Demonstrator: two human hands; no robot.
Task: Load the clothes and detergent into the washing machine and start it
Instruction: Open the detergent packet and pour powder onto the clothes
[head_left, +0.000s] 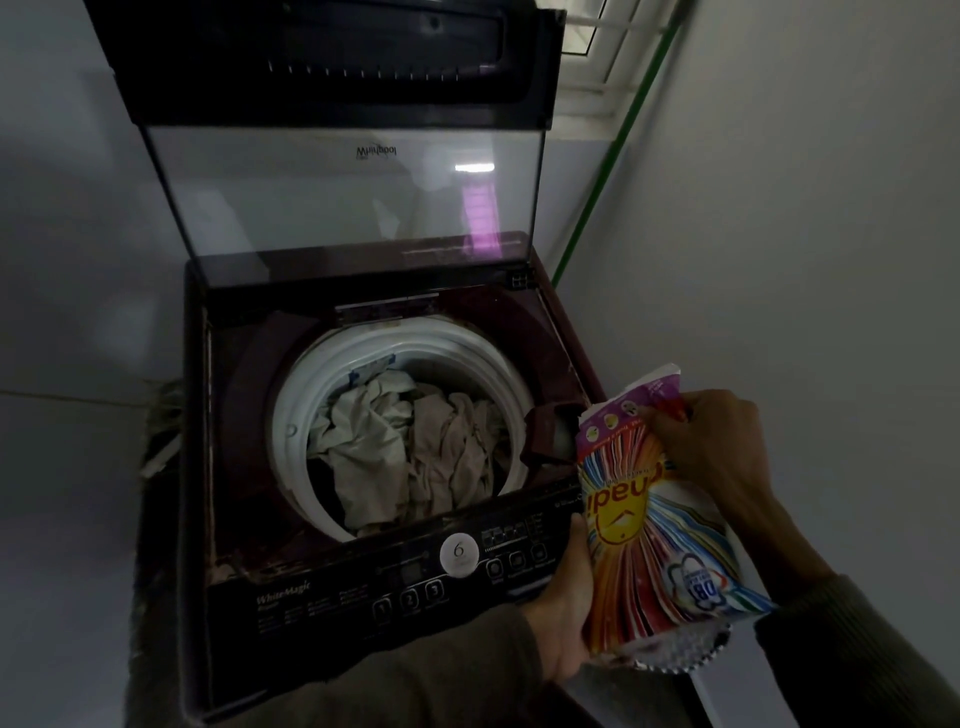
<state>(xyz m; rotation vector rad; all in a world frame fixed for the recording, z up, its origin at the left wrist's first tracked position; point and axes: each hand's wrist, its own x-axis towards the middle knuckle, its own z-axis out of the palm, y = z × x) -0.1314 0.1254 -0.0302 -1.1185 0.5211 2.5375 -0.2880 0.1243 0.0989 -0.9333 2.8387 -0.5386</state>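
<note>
Detergent packet (649, 514): in my two hands at the near right, over the right end of the control panel (415, 582); long axis runs from near right up to far left, open mouth toward the drum (291, 431), print upside down to me.
Left hand (563, 608): wrapped around the packet's lower left edge; thumb on the front, other fingers hidden behind it.
Right hand (722, 447): closed on the packet's upper right edge near the mouth, fingertips pinching the torn top.
Clothes (410, 452): pale crumpled pile inside the drum, centre of the scene; near edge cut off by the panel.
Washing machine (234, 405): top-loader, dark body.
Lid (343, 202): glass, raised upright at the far side.
Hard to make out: panel lettering in dim light; packet's bottom corner, blurred; my sleeves (857, 654) run out of frame.
</note>
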